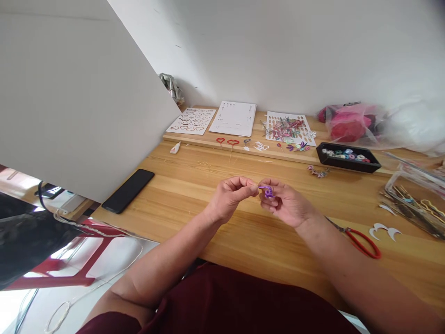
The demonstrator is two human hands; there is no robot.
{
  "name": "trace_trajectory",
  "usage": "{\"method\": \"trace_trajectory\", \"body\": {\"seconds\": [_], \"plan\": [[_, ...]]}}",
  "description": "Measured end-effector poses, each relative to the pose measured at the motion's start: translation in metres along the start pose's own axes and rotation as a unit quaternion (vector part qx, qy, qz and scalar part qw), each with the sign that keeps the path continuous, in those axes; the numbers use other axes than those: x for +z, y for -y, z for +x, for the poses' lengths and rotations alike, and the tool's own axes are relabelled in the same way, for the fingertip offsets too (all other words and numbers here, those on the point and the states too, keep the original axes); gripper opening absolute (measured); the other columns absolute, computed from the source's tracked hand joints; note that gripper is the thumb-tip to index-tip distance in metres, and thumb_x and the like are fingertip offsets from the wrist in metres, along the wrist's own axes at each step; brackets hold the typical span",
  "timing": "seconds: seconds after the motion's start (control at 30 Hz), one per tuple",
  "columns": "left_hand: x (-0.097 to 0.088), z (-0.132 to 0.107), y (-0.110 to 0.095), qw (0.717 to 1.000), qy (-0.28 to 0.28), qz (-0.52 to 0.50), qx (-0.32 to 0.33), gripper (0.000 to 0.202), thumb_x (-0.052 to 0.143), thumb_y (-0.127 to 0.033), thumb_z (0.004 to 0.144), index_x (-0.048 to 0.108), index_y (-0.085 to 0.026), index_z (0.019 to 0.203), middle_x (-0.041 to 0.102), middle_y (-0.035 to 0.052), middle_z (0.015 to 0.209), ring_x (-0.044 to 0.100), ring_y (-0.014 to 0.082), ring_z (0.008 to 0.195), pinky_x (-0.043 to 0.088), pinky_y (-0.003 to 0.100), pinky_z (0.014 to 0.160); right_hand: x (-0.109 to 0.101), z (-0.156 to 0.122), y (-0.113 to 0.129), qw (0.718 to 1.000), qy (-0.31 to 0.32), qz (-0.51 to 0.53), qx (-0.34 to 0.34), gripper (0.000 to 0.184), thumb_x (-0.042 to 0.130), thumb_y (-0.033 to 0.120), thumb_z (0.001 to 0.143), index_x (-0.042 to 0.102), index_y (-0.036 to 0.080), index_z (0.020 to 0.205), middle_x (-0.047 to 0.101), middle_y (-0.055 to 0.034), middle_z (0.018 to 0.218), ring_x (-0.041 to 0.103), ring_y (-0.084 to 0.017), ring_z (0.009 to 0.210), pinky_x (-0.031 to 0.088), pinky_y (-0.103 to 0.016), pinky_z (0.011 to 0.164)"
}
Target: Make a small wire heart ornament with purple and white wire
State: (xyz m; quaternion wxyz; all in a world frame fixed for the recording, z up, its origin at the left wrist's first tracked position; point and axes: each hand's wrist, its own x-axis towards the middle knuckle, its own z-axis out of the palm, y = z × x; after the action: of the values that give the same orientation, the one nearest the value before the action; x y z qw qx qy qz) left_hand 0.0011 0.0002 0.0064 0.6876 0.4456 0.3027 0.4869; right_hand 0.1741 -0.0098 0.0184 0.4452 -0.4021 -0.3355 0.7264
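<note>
Bottom centre: the person's maroon garment (243,301). Centre of frame: the right hand (287,204) holds a small purple wire piece (267,191) between closed fingertips. The left hand (229,197) pinches shut on the piece's left end, both hands raised just above the wooden table (194,232). Lower right: red-handled scissors (363,242) beside the right forearm, with white crescent pieces (384,230) near them. Left of centre: a black phone (128,190). Upper right: a black tray (347,163) of beads. Upper centre: white sheets (234,118).

White wall (278,46); wooden table (187,185)
</note>
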Motion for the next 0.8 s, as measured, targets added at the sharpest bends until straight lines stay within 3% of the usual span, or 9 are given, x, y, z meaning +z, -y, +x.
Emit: {"method": "trace_trajectory", "body": {"seconds": [0.1, 0.23, 0.33, 0.4, 0.47, 0.53, 0.63, 0.7, 0.8], "plan": [[0.005, 0.002, 0.001, 0.999, -0.031, -0.008, 0.023, 0.023, 0.083, -0.034, 0.070, 0.069, -0.016, 0.073, 0.068, 0.0004, 0.071, 0.059, 0.0109, 0.070, 0.046, 0.028, 0.079, 0.007, -0.002, -0.015, 0.998, -0.003, 0.065, 0.021, 0.025, 0.081, 0.029, 0.065, 0.062, 0.020, 0.078, 0.037, 0.0081, 0.052, 0.026, -0.007, 0.047, 0.024, -0.021, 0.044], [0.005, 0.006, 0.007, 0.991, -0.113, 0.033, 0.069, 0.021, 0.081, -0.034, 0.072, 0.069, -0.016, 0.075, 0.068, 0.0006, 0.075, 0.060, 0.0112, 0.072, 0.047, 0.026, 0.075, 0.018, -0.008, -0.025, 0.996, -0.042, 0.072, 0.003, 0.024, 0.079, 0.031, 0.070, 0.060, 0.021, 0.080, 0.038, 0.0080, 0.053, 0.025, -0.008, 0.047, 0.026, -0.022, 0.045], [0.002, 0.008, 0.011, 0.979, -0.154, 0.097, 0.089, 0.020, 0.079, -0.033, 0.073, 0.069, -0.016, 0.077, 0.068, 0.0006, 0.076, 0.058, 0.0105, 0.069, 0.045, 0.025, 0.068, 0.024, -0.014, -0.027, 0.998, -0.054, 0.020, -0.039, 0.023, 0.077, 0.033, 0.074, 0.057, 0.021, 0.076, 0.040, 0.0073, 0.054, 0.026, -0.008, 0.048, 0.025, -0.023, 0.046], [0.000, 0.008, 0.011, 0.973, -0.159, 0.143, 0.087, 0.019, 0.076, -0.033, 0.074, 0.069, -0.016, 0.077, 0.068, 0.0008, 0.076, 0.056, 0.0098, 0.065, 0.043, 0.024, 0.063, 0.024, -0.018, -0.026, 0.991, -0.066, -0.071, -0.089, 0.021, 0.074, 0.035, 0.078, 0.059, 0.022, 0.076, 0.043, 0.0060, 0.056, 0.030, -0.009, 0.050, 0.026, -0.024, 0.047], [0.000, 0.007, 0.010, 0.968, -0.149, 0.185, 0.078, 0.018, 0.075, -0.032, 0.075, 0.069, -0.015, 0.075, 0.067, 0.0009, 0.074, 0.054, 0.0094, 0.061, 0.041, 0.023, 0.059, 0.022, -0.022, -0.025, 0.960, -0.091, -0.206, -0.169, 0.016, 0.072, 0.034, 0.082, 0.062, 0.022, 0.078, 0.046, 0.0044, 0.059, 0.035, -0.010, 0.052, 0.028, -0.026, 0.050], [0.000, 0.005, 0.007, 0.966, -0.125, 0.213, 0.077, 0.017, 0.075, -0.031, 0.074, 0.069, -0.015, 0.073, 0.067, 0.0011, 0.072, 0.055, 0.0098, 0.061, 0.041, 0.023, 0.059, 0.019, -0.025, -0.021, 0.899, -0.126, -0.336, -0.252, 0.011, 0.070, 0.031, 0.084, 0.065, 0.023, 0.080, 0.048, 0.0034, 0.059, 0.039, -0.012, 0.054, 0.031, -0.028, 0.053], [0.001, 0.003, 0.006, 0.970, -0.080, 0.217, 0.072, 0.019, 0.077, -0.032, 0.073, 0.069, -0.015, 0.072, 0.067, 0.0014, 0.071, 0.054, 0.0098, 0.062, 0.041, 0.023, 0.060, 0.012, -0.026, -0.016, 0.824, -0.168, -0.430, -0.330, 0.007, 0.069, 0.029, 0.086, 0.069, 0.024, 0.082, 0.054, 0.0012, 0.063, 0.045, -0.014, 0.057, 0.036, -0.030, 0.057], [0.002, 0.002, 0.007, 0.978, -0.052, 0.195, 0.056, 0.022, 0.077, -0.035, 0.074, 0.069, -0.015, 0.073, 0.066, 0.0011, 0.070, 0.052, 0.0088, 0.060, 0.040, 0.023, 0.059, 0.007, -0.024, -0.014, 0.814, -0.177, -0.432, -0.347, 0.007, 0.068, 0.029, 0.087, 0.070, 0.023, 0.084, 0.063, -0.0014, 0.071, 0.051, -0.016, 0.062, 0.039, -0.031, 0.059], [0.003, 0.002, 0.009, 0.986, -0.029, 0.159, 0.037, 0.025, 0.078, -0.037, 0.074, 0.068, -0.014, 0.076, 0.067, 0.0016, 0.072, 0.053, 0.0086, 0.061, 0.041, 0.023, 0.059, 0.002, -0.019, -0.016, 0.824, -0.184, -0.412, -0.344, 0.009, 0.067, 0.031, 0.089, 0.070, 0.023, 0.086, 0.065, -0.0013, 0.072, 0.051, -0.015, 0.059, 0.040, -0.030, 0.057]]}}
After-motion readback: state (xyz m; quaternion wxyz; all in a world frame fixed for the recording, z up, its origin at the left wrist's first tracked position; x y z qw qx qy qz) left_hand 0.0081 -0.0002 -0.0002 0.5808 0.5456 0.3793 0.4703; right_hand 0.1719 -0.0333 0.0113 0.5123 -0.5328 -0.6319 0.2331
